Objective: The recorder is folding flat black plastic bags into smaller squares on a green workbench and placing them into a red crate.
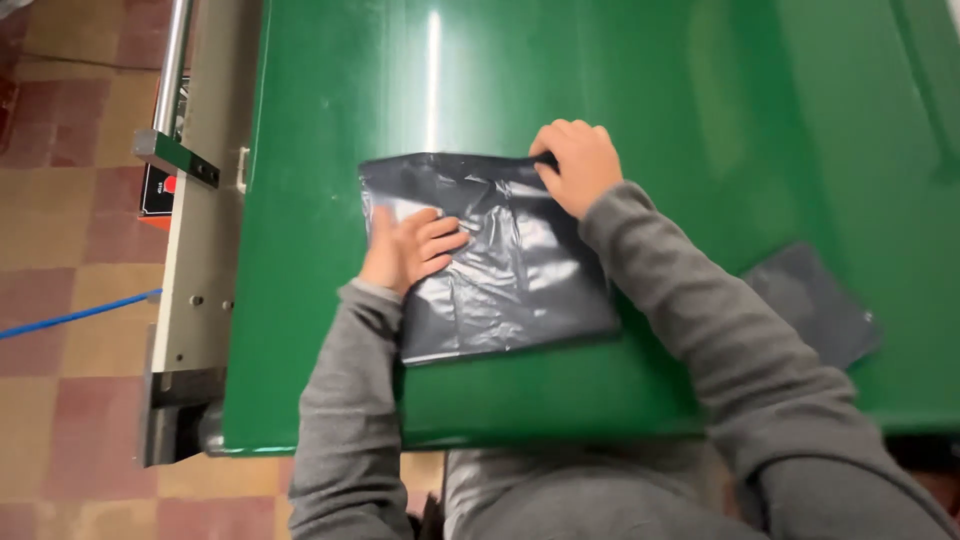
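Dark plastic bag (500, 265) laid flat on green table (330, 380), near its front edge, long axis running roughly along that edge. Left hand (405, 248) pressed flat, fingers spread, on bag's left part. Right hand (577, 163) pinched shut on bag's far right corner. Second dark bag (825, 305) seen toward right edge, well apart.

Under both my hands lies a glossy dark grey, almost black plastic bag (500, 270) with pale silvery highlights on its creases. My left hand (408, 248) and right hand (575, 165) come out of plain mid-grey sleeves (700, 330). Beneath the bag is a shiny deep green table (330, 330). Right of my right arm is a matte dark grey pouch (815, 305). Far left of my left hand, the floor (60, 330) is a checker of dull red and tan tiles, crossed by a bright blue cable (75, 315).
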